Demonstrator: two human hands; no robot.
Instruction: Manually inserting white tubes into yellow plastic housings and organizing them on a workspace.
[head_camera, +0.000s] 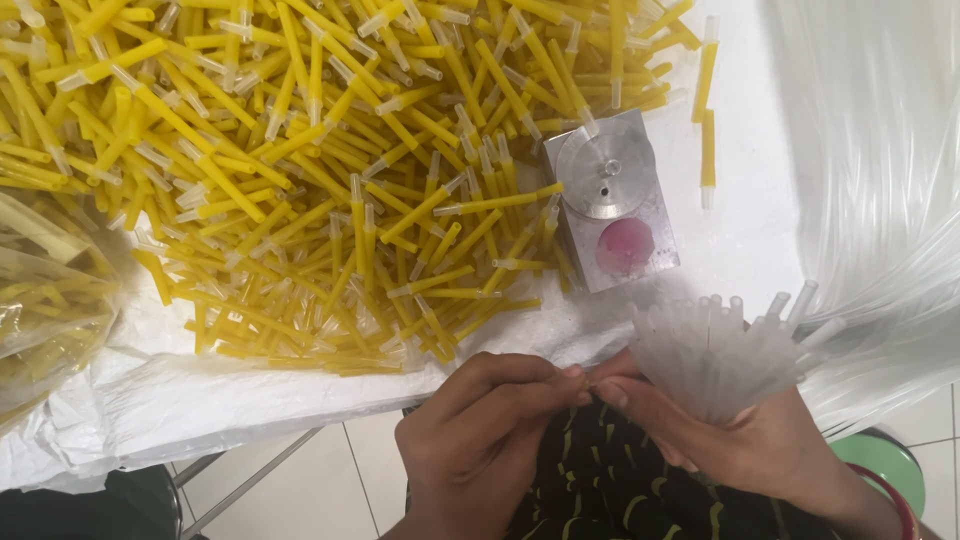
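Note:
My right hand (740, 440) grips a fanned bundle of clear plastic tubes (715, 345), their open ends pointing up and away from me. My left hand (480, 425) is closed, its fingertips pinching a small yellowish piece (588, 380) against my right thumb and forefinger; the piece is mostly hidden. Both hands meet just below the table's front edge, over my dark patterned lap. A big heap of yellow sticks with clear caps (330, 170) covers the table ahead of my left hand.
A small metal block (612, 205) with a round silver disc and a pink spot stands right of the heap. White sheeting (200, 400) covers the table. Clear plastic film (880, 150) lies at right, a bag of yellow sticks (45, 300) at left, a green stool (885, 465) below.

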